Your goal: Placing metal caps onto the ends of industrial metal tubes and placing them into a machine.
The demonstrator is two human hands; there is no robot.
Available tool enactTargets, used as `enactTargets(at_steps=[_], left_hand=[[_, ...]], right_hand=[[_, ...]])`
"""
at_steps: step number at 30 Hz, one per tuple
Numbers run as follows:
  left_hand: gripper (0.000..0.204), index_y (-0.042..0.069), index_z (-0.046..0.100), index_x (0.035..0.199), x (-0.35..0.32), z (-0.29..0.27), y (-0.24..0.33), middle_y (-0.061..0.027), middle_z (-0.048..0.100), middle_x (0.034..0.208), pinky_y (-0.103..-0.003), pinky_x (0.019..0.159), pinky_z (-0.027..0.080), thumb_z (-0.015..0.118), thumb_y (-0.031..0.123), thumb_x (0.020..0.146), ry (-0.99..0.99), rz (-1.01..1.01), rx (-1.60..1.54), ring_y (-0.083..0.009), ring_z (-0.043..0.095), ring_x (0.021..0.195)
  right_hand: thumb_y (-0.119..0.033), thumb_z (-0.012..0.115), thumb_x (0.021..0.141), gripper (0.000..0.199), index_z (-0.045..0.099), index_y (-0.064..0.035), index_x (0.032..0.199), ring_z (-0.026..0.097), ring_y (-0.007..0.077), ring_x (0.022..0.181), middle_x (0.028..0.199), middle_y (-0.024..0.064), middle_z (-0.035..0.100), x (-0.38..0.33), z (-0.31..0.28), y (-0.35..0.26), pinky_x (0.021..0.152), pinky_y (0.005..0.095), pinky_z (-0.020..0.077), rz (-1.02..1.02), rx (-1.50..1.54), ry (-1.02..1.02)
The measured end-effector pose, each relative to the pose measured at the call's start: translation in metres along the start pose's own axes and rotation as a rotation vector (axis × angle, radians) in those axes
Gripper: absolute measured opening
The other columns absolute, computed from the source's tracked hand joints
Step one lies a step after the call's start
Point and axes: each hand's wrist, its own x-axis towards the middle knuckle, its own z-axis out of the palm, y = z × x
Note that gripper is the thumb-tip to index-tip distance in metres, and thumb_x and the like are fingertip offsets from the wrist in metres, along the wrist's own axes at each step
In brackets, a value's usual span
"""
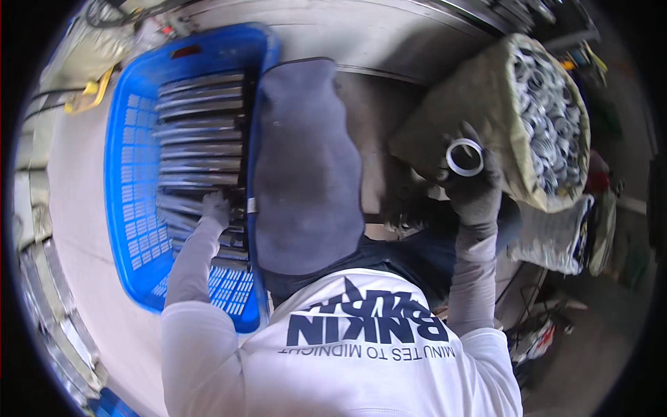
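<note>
In the head view, the right hand [478, 183], wearing a grey glove, is pinching a pale, round, open ring [451, 162] of metal or plastic. The fingers are gripping its outer edge, and its opening is facing the camera. Behind the ring, an olive-green woven sack [472, 97] is showing many silver metal rings [551, 125] at its mouth. I cannot tell whether the pale ring is touching the sack.

The left hand [216, 206], also in a grey glove, is resting on long, dark, shiny bars [208, 149] inside a blue plastic basket with slotted walls [135, 236]. The bars are lying in a row; some near this hand are slanting more than the others. Whether its fingers are pinching one bar or only touching, I cannot tell. Between basket and sack, a long, dark-grey pad with a wavy edge [306, 167] is lying close beside the basket.

In my judgement, the right hand is doing well when it is holding the ring only by the rim, without squeezing, so that no finger is blocking the opening. The left hand should be gripping a single bar firmly, and any lifting should be going slowly, because the slanting neighbours are possibly catching or rolling.
</note>
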Motion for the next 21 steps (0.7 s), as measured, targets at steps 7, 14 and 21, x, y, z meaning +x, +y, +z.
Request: enactTargets(at_steps=[7,14,21], left_hand=[[0.056,0.005,0.064,0.129,-0.012,-0.178,-0.002,-0.0187,0.073,0.112,-0.048,0.091,0.057,0.085,0.020,0.079,0.485,-0.017,-0.744,-0.0412,0.072,0.098],[0.056,0.009,0.065,0.127,-0.135,-0.442,0.145,-0.0123,0.068,0.108,-0.047,0.084,0.051,0.086,0.023,0.077,0.983,0.547,-0.560,-0.0338,0.067,0.097],[0.055,0.011,0.060,0.120,-0.118,-0.450,0.265,-0.0104,0.064,0.105,-0.044,0.086,0.047,0.083,0.038,0.078,0.708,0.696,-0.143,-0.0291,0.065,0.102]], right_hand=[[-0.047,0.056,0.108,0.053,0.065,-0.0010,0.132,0.072,0.0302,0.101,0.119,0.0192,0.073,0.003,-0.008,0.016,0.086,0.0435,0.0609,0.135,0.398,0.142],[-0.049,0.041,0.113,0.058,0.063,-0.0004,0.135,0.070,0.0274,0.087,0.111,0.0186,0.074,0.010,-0.006,0.026,0.075,0.0382,0.0556,0.145,0.392,-0.003],[-0.040,0.034,0.117,0.052,0.063,0.0009,0.133,0.071,0.0192,0.087,0.101,0.0117,0.074,0.006,0.000,0.037,0.079,0.0334,0.0580,-0.075,0.095,0.021]])
